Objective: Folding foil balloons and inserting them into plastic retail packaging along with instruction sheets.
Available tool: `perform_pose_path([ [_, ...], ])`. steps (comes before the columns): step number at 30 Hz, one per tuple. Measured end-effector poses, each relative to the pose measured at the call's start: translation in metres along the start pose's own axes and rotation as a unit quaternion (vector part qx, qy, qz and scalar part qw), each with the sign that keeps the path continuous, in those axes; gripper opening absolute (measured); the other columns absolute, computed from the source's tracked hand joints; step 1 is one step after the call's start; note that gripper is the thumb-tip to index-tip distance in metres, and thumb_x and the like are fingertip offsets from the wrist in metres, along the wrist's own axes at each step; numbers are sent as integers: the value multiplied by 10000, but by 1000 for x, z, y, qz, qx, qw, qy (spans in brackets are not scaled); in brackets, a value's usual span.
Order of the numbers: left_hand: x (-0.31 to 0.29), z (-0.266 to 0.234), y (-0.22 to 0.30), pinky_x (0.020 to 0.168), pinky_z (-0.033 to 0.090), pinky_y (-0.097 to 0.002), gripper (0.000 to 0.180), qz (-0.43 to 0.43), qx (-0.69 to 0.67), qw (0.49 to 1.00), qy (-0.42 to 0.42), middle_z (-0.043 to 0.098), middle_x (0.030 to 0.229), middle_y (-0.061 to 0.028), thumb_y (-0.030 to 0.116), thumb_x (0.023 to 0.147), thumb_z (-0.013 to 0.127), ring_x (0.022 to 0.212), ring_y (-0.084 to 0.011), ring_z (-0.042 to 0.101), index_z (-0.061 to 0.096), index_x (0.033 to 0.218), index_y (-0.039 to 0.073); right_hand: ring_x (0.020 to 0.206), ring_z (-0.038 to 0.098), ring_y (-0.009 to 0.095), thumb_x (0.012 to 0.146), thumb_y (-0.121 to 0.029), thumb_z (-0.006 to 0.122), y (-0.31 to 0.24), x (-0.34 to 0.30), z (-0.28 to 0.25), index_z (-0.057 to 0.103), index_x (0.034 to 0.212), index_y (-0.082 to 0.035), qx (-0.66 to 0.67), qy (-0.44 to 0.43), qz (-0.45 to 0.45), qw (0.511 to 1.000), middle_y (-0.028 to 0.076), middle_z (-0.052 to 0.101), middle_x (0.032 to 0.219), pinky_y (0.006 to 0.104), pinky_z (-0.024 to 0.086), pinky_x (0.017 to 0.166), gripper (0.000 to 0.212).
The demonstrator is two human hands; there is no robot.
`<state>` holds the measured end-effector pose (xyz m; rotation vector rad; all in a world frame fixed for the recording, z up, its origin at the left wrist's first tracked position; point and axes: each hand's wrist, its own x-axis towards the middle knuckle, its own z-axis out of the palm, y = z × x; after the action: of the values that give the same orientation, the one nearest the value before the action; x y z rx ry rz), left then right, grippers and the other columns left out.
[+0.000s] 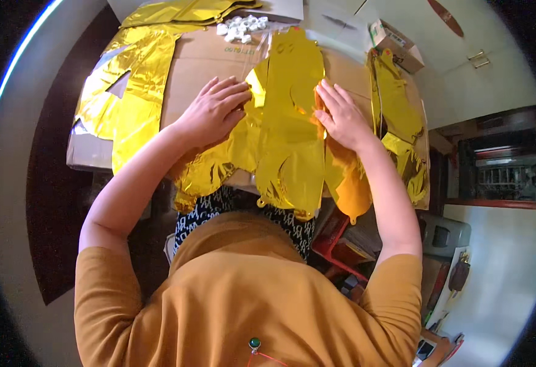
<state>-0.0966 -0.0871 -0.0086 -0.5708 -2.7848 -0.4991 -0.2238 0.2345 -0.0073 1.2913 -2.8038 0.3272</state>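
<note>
A flat, shiny gold foil balloon (292,116) lies in front of me, its lower lobes hanging over the near edge of a cardboard sheet (204,67). My left hand (218,109) rests at the balloon's left side, fingers stretched out over the foil edge. At the opposite side, my right hand (340,115) touches the balloon's edge with straight fingers, the thumb held apart. Orange-looking foil (355,189) hangs below my right wrist. Part of the foil under my left hand and forearm is hidden.
More flat gold foil (145,92) covers the left side, with a stack (182,12) behind it. Small white pieces (242,27) lie in a pile at the back. Another gold foil balloon (399,104) lies at the right, near a small open carton (396,46).
</note>
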Motion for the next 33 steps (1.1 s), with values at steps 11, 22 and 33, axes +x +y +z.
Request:
perform_pose_path([
  [11, -10, 3, 0, 1145, 305, -502, 384, 5, 15, 999, 44, 554, 1374, -166, 213, 943, 578, 1342, -355, 448, 585, 1282, 34, 1423, 314, 374, 988, -424, 491, -12, -1, 8, 391, 1486, -107, -57, 17, 3, 998, 117, 342, 1569, 505, 222, 1182, 600],
  [22, -3, 1, -5, 1105, 356, -494, 377, 12, 41, 997, 60, 556, 1353, -185, 207, 920, 613, 1311, -382, 468, 591, 1256, 38, 1411, 334, 372, 996, -398, 492, -7, -4, 17, 390, 1489, -108, -56, 49, 3, 997, 111, 363, 1558, 472, 249, 1176, 581],
  [33, 58, 38, 52, 1162, 254, -535, 697, 160, -11, 987, 2, 417, 1467, -189, 506, 826, 675, 1385, -388, 363, 499, 1375, 114, 1406, 336, 377, 959, -270, 567, -8, -5, 25, 395, 1470, -104, -29, 81, -13, 996, 121, 384, 1538, 454, 287, 1173, 564],
])
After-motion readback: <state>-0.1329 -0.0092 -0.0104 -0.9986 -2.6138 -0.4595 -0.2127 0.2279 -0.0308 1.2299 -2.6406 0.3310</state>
